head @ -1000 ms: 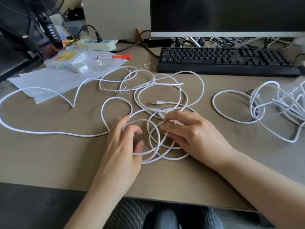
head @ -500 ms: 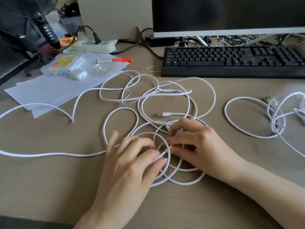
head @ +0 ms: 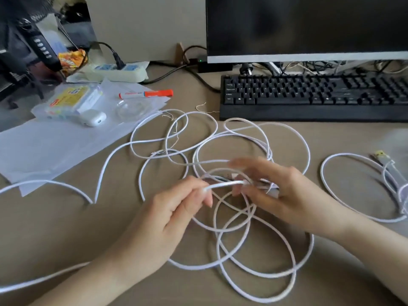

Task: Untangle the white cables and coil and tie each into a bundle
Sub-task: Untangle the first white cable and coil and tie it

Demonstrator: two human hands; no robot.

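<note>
White cables (head: 231, 217) sprawl tangled before the keyboard (head: 309, 96); left hand (head: 174, 215) pinches a strand, right hand (head: 280, 191) pinches it nearby; better feed it through slowly, loops slack.

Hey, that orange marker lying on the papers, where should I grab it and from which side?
Probably take the orange marker from above, around the middle of its barrel. It lies flat and lengthwise across the papers, with bare paper along both long sides, so fingers can straddle it. Its ends seem too narrow for a steady hold.
</note>
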